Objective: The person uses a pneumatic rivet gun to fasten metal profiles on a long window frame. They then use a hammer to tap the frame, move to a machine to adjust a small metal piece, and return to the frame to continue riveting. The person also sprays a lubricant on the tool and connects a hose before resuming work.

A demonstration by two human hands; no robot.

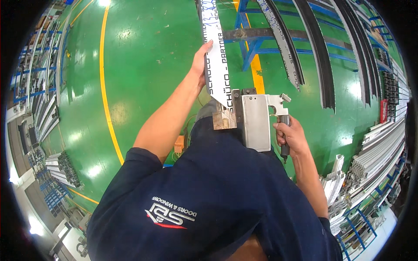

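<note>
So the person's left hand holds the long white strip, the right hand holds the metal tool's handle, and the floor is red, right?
Not quite: the floor is green, with yellow lines, not red. The head view shows it. The rest stands: the left hand holds the long white strip, and the right hand grips the handle of the metal tool.

The long profile [214, 52] runs away from the person, its near end meeting the metal tool [254, 122]; the left hand [201, 61] lies against the profile's left edge, the right hand [291, 135] on the tool's handle at its right; further profiles [305, 48] rest on a rack [248, 43] ahead and to the right (more stacked profiles [374, 161] lie far right); floor [143, 65] spreads left.
</note>
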